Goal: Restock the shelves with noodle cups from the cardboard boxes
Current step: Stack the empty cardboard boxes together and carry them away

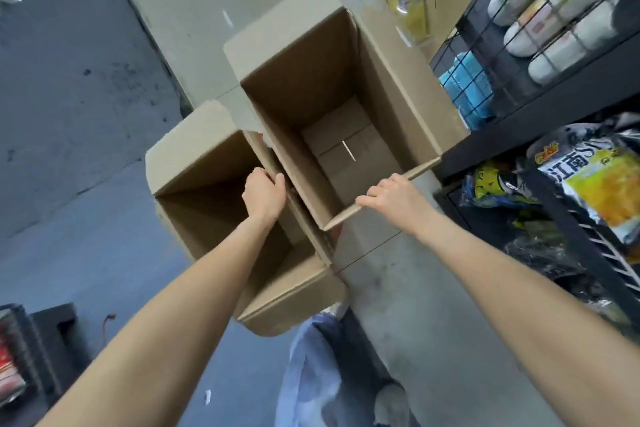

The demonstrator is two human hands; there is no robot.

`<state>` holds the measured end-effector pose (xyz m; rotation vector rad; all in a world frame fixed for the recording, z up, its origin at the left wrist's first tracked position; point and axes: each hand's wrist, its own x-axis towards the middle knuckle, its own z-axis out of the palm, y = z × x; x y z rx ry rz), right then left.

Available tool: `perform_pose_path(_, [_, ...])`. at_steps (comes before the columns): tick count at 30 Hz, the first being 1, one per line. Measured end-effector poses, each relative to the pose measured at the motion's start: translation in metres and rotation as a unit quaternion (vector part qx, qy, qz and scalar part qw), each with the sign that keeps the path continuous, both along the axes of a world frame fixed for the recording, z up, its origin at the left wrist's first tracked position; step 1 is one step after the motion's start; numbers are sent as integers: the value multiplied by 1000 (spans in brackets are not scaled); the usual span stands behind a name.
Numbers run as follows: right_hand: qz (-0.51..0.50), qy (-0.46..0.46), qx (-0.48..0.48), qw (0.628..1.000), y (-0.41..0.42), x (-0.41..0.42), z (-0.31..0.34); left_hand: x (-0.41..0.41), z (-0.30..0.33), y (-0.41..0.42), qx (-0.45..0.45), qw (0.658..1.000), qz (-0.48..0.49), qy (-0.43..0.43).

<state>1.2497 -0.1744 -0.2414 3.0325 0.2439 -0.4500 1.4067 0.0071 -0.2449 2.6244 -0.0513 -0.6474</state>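
Head view: left hand [265,196] grips the wall between boxes; right hand [394,198] grips near rim of empty right box [346,149]. Shelves [519,121] lie rightward.

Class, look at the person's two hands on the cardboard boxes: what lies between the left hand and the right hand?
In the head view, only the open, empty inside of the right cardboard box lies between the left hand and right hand.
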Motion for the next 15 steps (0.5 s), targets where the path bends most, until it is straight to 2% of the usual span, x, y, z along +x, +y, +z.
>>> perform_pose_path(4, [-11, 3, 35, 999, -40, 13, -30, 36, -24, -48, 7, 999, 22, 27])
perform_pose_path(9, [-115, 62, 17, 991, -65, 5, -53, 80, -33, -72, 2, 999, 27, -16])
perform_pose_path(11, [-165, 31, 0, 986, -71, 0, -58, 77, -34, -88, -28, 999, 33, -12])
perform_pose_path(15, [-255, 126, -65, 956, -64, -3, -59, 40, -33, -118, -145, 984, 45, 94])
